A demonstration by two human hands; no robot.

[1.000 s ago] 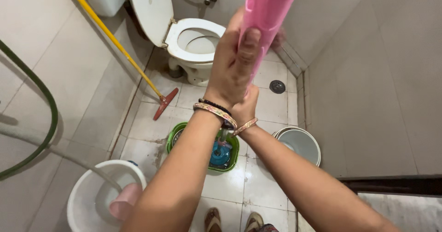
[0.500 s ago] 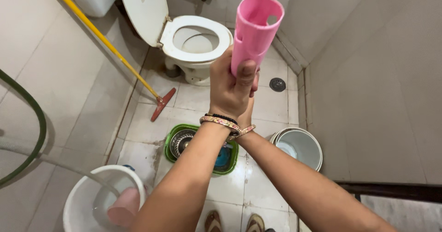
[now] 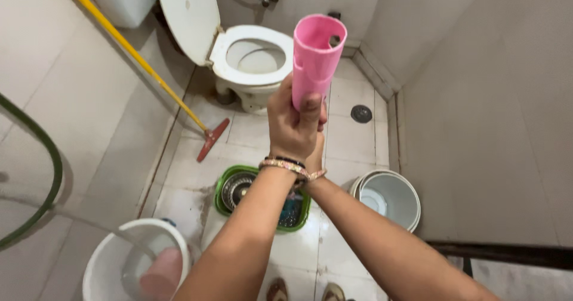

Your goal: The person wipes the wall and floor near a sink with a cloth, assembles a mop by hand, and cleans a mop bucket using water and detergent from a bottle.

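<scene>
moved: pink handle [image 3: 314, 59] has come down and left since a second ago; its open top is now fully in view.
left hand [image 3: 290, 125]: your fingers wrapped tight round the handle's lower end.
right hand [image 3: 314, 156]: just under the left, mostly hidden; grip can't be told.
handle place: above the green spin bucket [image 3: 261, 196], in front of the toilet [image 3: 253, 59].
handling: likely light, stiff, slick plastic; hold it low, both hands.

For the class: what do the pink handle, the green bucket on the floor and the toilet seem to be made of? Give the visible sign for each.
Pink handle: likely moulded plastic, matte, uniform colour, hollow top end.
Green bucket: seemingly plastic, glossy rim; the spinner basket inside looks like metal, shiny and perforated.
Toilet: probably glazed ceramic bowl, smooth white sheen; its seat could be plastic.
</scene>
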